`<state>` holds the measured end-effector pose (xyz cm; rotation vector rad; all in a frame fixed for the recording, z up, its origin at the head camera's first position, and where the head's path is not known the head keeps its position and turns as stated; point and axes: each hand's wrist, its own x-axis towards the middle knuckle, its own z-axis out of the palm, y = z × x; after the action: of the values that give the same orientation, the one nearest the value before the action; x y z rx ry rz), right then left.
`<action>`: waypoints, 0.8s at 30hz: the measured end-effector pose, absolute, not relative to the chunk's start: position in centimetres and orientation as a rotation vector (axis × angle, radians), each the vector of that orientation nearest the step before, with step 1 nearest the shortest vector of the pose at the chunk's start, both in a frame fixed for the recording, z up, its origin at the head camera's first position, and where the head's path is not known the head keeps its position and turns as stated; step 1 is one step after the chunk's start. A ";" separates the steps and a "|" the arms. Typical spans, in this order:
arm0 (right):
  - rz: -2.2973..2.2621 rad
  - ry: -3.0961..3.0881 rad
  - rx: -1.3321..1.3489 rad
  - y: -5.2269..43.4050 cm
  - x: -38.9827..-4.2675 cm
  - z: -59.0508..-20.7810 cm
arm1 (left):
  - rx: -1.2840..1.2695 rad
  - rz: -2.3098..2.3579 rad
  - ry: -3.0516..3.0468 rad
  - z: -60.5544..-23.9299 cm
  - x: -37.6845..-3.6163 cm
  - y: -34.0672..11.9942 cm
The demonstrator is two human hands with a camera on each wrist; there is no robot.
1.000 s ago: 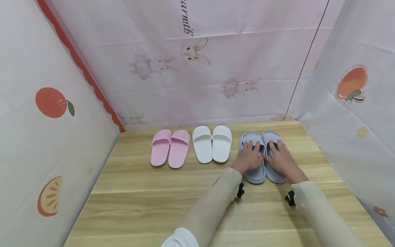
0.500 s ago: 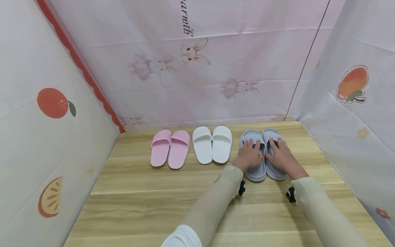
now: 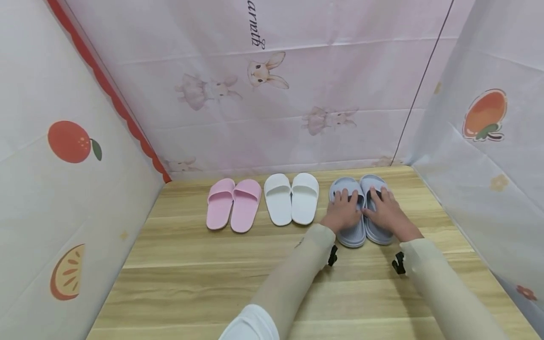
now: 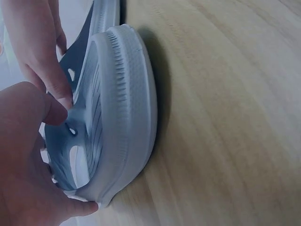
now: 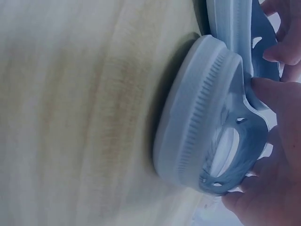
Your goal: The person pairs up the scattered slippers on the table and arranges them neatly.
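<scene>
A pair of pale blue slippers stands side by side at the right end of a row on the wooden surface point(image 3: 255, 278). My left hand point(image 3: 342, 212) lies over the strap of the left blue slipper point(image 3: 353, 238). In the left wrist view its thumb and fingers point(image 4: 23, 165) clasp that slipper's point(image 4: 127, 117) strap from both sides. My right hand point(image 3: 386, 213) holds the right blue slipper point(image 3: 380, 236) the same way. In the right wrist view my right hand point(image 5: 282, 141) wraps round that slipper's point(image 5: 197, 117) strap. Both soles rest flat on the wood.
A white pair point(image 3: 291, 198) and a pink pair point(image 3: 233, 204) stand in the same row to the left. Printed cloth walls close in the left point(image 3: 63, 141), back point(image 3: 276, 94) and right point(image 3: 488, 165). Bare wood lies in front of the row.
Both hands have slid the blue pair a little farther away, toward the back wall. The pink and white pairs have stayed put.
</scene>
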<state>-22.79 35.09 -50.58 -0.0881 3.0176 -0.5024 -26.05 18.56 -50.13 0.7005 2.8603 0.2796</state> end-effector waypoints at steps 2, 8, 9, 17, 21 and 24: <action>-0.505 3.028 -0.094 35.2 -22.9 -50.9 | 0.695 0.275 2.867 -50.2 -26.1 18.7; -0.539 3.043 -0.083 35.3 -22.6 -51.6 | 0.670 0.273 2.873 -50.7 -26.1 19.0; -0.547 3.045 -0.078 35.3 -22.6 -51.6 | 0.669 0.273 2.874 -50.7 -26.2 19.0; -0.529 3.035 -0.060 35.0 -22.6 -51.1 | 0.665 0.261 2.878 -50.8 -26.3 19.0; -0.513 3.063 -0.071 35.0 -22.6 -51.1 | 0.670 0.271 2.871 -50.6 -26.3 18.7; -0.509 3.080 -0.070 35.1 -22.5 -51.0 | 0.672 0.265 2.870 -50.1 -26.1 18.5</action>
<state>-22.54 35.08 -50.96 -0.0703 3.0801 -0.5088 -26.06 18.46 -50.11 0.6717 2.8702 0.2647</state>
